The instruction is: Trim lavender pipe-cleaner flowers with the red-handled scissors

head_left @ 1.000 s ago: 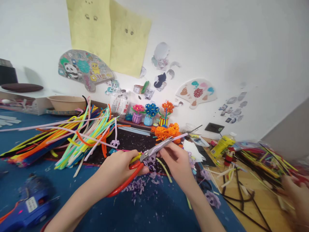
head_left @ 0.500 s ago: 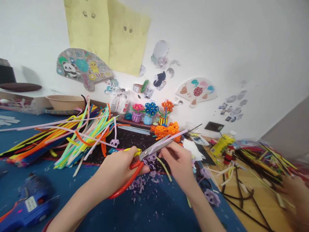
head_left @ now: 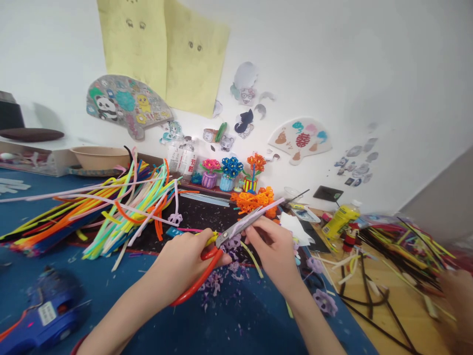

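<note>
1. While the left hand closes firmly round the red-handled scissors, their blades look nearly shut, and they lie along a lilac pipe cleaner.
2. The right hand pinches that stem narrowly between thumb and fingers, just beyond the blades, above the near edge of a black mat.
3. Done so far: lilac snippets lie scattered below the hands, and lilac flower shapes sit near right.
4. Left: a large bundle of uncut pipe cleaners spreads far left, close beside the scissors.
5. Room: blue cloth extends near the left forearm, with a blue glue gun at near left. Right, the cloth ends in a diagonal edge against a wooden table.
</note>
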Demonstrator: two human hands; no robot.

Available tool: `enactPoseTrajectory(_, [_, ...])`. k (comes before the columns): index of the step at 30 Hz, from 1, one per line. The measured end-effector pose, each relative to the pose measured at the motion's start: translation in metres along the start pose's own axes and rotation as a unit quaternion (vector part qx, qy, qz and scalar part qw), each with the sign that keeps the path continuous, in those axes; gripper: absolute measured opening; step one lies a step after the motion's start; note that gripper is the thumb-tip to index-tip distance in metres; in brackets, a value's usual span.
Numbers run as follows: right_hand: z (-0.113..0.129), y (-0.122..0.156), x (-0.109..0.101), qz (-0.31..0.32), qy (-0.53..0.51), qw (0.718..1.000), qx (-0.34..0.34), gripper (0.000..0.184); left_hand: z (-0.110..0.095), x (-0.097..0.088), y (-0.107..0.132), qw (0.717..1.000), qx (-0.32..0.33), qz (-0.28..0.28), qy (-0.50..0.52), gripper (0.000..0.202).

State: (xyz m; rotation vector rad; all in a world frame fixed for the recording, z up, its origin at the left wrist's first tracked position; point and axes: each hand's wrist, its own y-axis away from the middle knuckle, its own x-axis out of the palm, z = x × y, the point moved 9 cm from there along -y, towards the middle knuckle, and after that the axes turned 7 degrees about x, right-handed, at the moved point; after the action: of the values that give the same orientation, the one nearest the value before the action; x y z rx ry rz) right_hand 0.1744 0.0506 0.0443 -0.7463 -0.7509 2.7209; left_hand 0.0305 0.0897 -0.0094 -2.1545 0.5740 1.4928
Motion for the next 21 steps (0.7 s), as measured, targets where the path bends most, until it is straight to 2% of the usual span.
enactPoseTrajectory(11, [-0.005, 0.0, 0.007, 0.041, 0.023, 0.999, 0.016, 0.018, -0.001, 0.001, 0.002, 1.0, 0.004, 0.013, -0.013, 0.04])
enactPoseTrajectory(21, [-0.009, 0.0, 0.011, 0.066, -0.01, 0.997, 0.042, 0.017, -0.007, 0.007, -0.001, 0.998, 0.02, 0.012, 0.064, 0.032])
